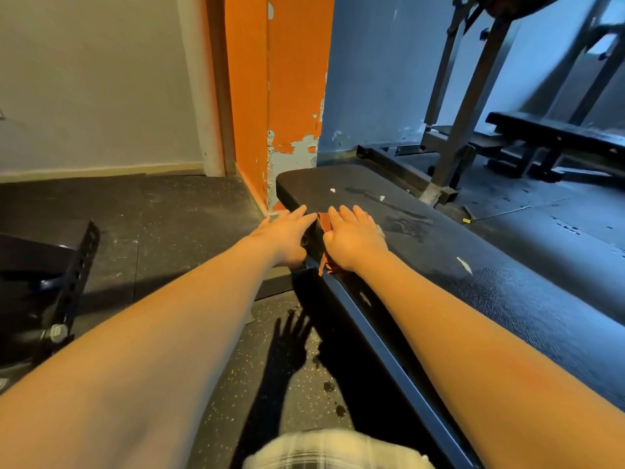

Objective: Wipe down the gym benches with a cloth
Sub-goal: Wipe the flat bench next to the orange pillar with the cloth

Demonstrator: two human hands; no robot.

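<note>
A long black padded bench point(507, 292) runs from the lower right toward the orange pillar. Its top shows wet streaks and a few small white tears. My right hand point(355, 238) lies flat on the pad near its left edge, fingers straight, pressing a reddish-brown cloth point(325, 221) that peeks out beside and under the palm. My left hand point(285, 233) reaches along the bench's left side with straight fingers, touching the pad's edge just left of the cloth. Most of the cloth is hidden under my right hand.
An orange pillar point(291, 96) with peeling paint stands at the bench's far end. A second black bench point(558, 133) and a metal rack point(470, 106) stand at the back right. Another machine's black frame point(74, 275) sits at the left on the speckled rubber floor point(169, 231).
</note>
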